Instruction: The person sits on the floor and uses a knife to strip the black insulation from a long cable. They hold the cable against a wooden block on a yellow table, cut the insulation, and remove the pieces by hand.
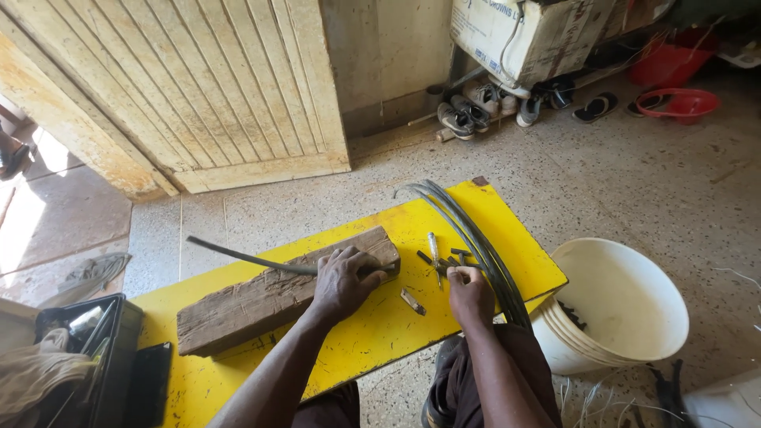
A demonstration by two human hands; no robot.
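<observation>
Two hands are working with a cable on a yellow board.

The left hand (342, 279) is pressing down flat on a dark cable (254, 258) lying across a wooden block (261, 305) on the yellow board (365, 333). The right hand (469, 292) is curled, pinching small cut pieces (448, 260) beside a bundle of grey wires (476, 238). A white bucket (626, 309) is sitting near the board.

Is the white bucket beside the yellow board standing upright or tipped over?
Tipped. The white bucket leans toward the yellow board, its open mouth facing up and sideways; a few dark pieces lie inside, otherwise it is nearly empty.
</observation>
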